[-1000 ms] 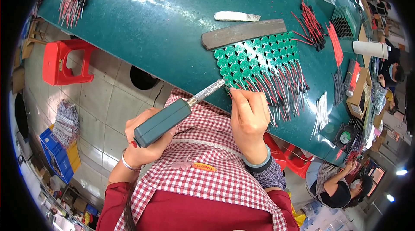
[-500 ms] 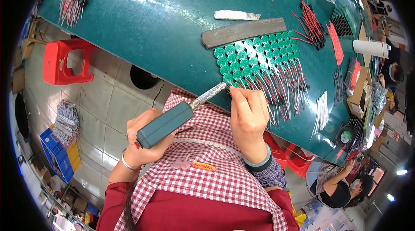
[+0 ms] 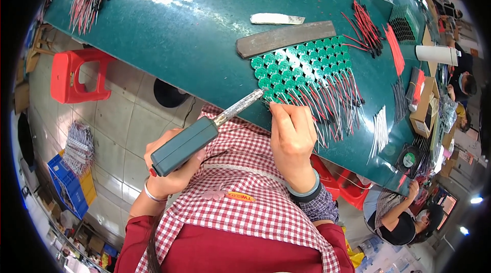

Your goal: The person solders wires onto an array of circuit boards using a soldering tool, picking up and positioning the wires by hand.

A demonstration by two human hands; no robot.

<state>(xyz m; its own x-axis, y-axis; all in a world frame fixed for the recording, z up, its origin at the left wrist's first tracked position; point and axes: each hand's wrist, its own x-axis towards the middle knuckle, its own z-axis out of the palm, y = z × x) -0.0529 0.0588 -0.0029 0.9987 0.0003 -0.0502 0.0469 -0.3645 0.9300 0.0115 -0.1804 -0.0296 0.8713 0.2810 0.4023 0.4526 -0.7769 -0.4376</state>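
My left hand [image 3: 180, 177] is closed around the dark green handle of a soldering gun [image 3: 185, 145]. Its long metal barrel points up and to the right, the tip at the near left corner of a panel of round green circuit boards [image 3: 286, 74]. Beside that tip, the fingers of my right hand [image 3: 292, 137] pinch together at the panel's near edge. What they hold is mostly hidden, though thin wire ends show by the fingertips. Red, black and white wires [image 3: 335, 107] hang from the panel's near rows, to the right of my right hand.
A grey bar [image 3: 286, 39] lies along the panel's far edge, with a white strip [image 3: 277, 19] beyond it. Wire bundles [image 3: 379, 132] and a small black fan [image 3: 409, 159] lie on the right. A red stool [image 3: 76, 76] stands left; another person [image 3: 404, 217] sits at the right.
The soldering gun has shifted slightly left, its tip moving up onto the corner board. My right hand stays pinched in nearly the same place.
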